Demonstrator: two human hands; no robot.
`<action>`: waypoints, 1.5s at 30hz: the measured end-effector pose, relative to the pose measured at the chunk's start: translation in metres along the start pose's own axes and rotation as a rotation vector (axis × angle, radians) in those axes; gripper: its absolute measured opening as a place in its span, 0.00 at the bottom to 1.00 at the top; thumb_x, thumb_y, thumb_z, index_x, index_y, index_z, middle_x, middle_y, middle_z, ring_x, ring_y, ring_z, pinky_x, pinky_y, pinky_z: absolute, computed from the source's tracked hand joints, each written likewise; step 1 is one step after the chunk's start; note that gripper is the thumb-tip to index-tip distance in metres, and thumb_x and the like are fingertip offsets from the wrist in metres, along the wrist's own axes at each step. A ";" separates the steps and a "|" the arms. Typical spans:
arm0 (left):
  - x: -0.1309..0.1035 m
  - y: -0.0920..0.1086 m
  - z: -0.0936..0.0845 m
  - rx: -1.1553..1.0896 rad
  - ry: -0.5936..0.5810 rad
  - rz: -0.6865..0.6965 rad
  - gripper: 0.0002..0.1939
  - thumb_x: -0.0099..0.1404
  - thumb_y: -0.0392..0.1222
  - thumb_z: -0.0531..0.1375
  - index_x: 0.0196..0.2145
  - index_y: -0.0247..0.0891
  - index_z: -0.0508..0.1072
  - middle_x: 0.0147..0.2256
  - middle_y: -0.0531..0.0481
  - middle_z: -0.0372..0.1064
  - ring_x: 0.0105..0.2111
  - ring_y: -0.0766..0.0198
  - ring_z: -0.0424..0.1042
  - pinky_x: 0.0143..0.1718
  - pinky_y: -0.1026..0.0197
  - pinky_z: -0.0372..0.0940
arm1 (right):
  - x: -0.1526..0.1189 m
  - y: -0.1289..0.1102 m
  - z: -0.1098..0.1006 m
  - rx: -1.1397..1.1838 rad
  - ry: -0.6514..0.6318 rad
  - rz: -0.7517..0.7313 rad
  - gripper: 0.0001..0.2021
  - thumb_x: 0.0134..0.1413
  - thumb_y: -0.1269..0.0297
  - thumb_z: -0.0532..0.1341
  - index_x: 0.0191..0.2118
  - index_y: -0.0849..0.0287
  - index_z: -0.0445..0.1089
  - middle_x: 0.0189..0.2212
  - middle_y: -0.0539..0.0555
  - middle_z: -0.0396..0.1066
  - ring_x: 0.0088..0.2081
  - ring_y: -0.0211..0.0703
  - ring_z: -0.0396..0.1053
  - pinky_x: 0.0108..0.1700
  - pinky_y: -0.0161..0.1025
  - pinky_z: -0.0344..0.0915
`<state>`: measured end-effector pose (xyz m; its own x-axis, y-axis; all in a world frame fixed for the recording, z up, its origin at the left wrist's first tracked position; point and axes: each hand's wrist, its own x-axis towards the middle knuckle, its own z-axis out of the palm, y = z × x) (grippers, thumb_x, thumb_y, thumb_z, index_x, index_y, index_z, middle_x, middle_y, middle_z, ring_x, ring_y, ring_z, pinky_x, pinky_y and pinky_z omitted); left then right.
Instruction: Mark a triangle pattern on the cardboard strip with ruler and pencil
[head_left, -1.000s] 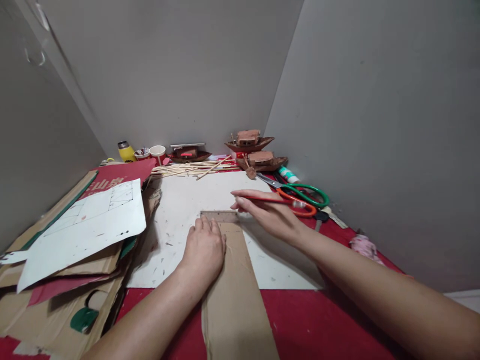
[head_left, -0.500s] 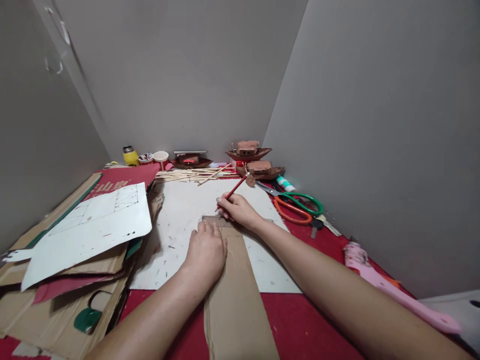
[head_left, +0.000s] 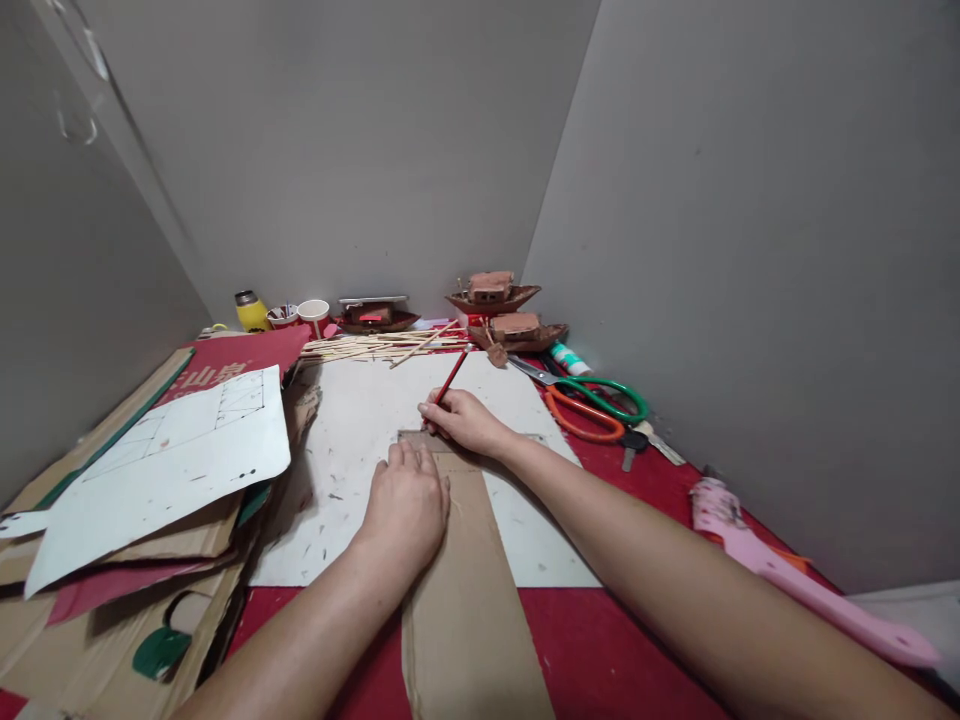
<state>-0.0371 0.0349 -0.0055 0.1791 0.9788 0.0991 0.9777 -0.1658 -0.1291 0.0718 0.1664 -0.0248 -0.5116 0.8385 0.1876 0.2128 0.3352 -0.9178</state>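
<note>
My right hand [head_left: 469, 420] is closed round a red pencil [head_left: 452, 374], whose tip points down at the far edge of a flat ruler [head_left: 409, 437]. The ruler lies crosswise over the far end of a long brown cardboard strip [head_left: 469, 590]. My left hand [head_left: 409, 495] rests palm down on the strip, its fingers laid flat against the ruler's near side. Under the strip's far part is a large white sheet [head_left: 337, 410] flecked with dark scraps. My right hand hides part of the ruler.
Cardboard pieces and a drawn-on white sheet [head_left: 187, 460] are stacked at left. Thin wooden sticks [head_left: 360, 348], paper cups [head_left: 313, 316], a yellow bottle [head_left: 250, 312] and model boats [head_left: 517, 332] line the back. Scissors [head_left: 592, 400], keys [head_left: 634, 442] and a pink glue gun [head_left: 795, 580] lie at right.
The view has shifted slightly. My right hand has brought the pencil tip down and a little left, to the ruler's edge. My left hand stays flat in place.
</note>
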 end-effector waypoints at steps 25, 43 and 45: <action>0.000 0.000 0.000 -0.005 -0.005 0.008 0.25 0.72 0.43 0.50 0.59 0.21 0.67 0.53 0.26 0.69 0.52 0.43 0.68 0.48 0.49 0.67 | -0.005 -0.001 0.002 -0.081 0.028 -0.085 0.11 0.57 0.61 0.57 0.24 0.57 0.64 0.19 0.48 0.66 0.23 0.38 0.63 0.31 0.36 0.61; 0.000 0.001 0.001 0.009 0.031 0.020 0.23 0.72 0.41 0.50 0.57 0.22 0.68 0.51 0.27 0.71 0.49 0.44 0.69 0.44 0.50 0.67 | -0.006 -0.001 0.005 -0.112 0.038 -0.119 0.11 0.57 0.63 0.58 0.24 0.57 0.66 0.21 0.50 0.70 0.26 0.40 0.68 0.34 0.37 0.63; -0.001 0.000 0.001 0.016 0.034 0.019 0.24 0.72 0.42 0.50 0.58 0.21 0.68 0.52 0.27 0.70 0.49 0.45 0.69 0.44 0.50 0.67 | -0.007 -0.001 0.006 -0.118 0.056 -0.123 0.10 0.56 0.63 0.59 0.24 0.57 0.66 0.22 0.50 0.71 0.27 0.41 0.68 0.35 0.37 0.63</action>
<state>-0.0368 0.0344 -0.0066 0.2020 0.9707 0.1301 0.9722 -0.1827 -0.1467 0.0696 0.1575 -0.0270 -0.4937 0.8095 0.3179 0.2495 0.4820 -0.8399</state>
